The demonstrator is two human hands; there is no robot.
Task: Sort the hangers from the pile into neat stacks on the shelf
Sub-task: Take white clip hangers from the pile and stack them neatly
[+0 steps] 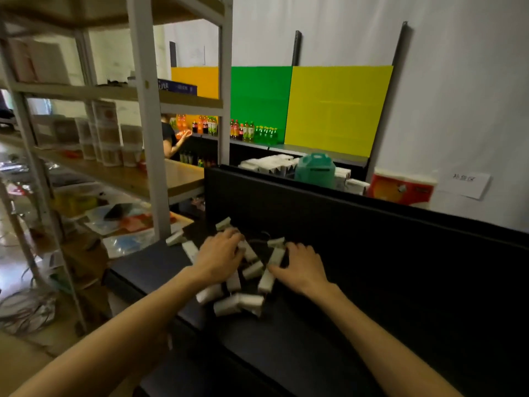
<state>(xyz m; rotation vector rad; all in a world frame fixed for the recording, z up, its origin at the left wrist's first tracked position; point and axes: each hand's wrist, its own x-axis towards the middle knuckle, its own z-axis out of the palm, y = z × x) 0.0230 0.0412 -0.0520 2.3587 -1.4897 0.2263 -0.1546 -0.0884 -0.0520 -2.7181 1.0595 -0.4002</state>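
Item: pile of hangers (pixel 243 277), white clips, lying on black shelf (pixel 329 333). Left hand (pixel 219 257) and right hand (pixel 303 269) resting on pile, fingers spread, gripping unclear.

Hands (pixel 260 260) seemingly on hanger pile (pixel 243 279).

Could not tell from the blur whether the left hand (pixel 219 255) or right hand (pixel 302 266) gripped anything in the pile of hangers (pixel 246 277); dark wire parts lost against the black shelf (pixel 329 325). Writing on the paper note (pixel 463 183) too small to read. Forearms cut off by the bottom edge
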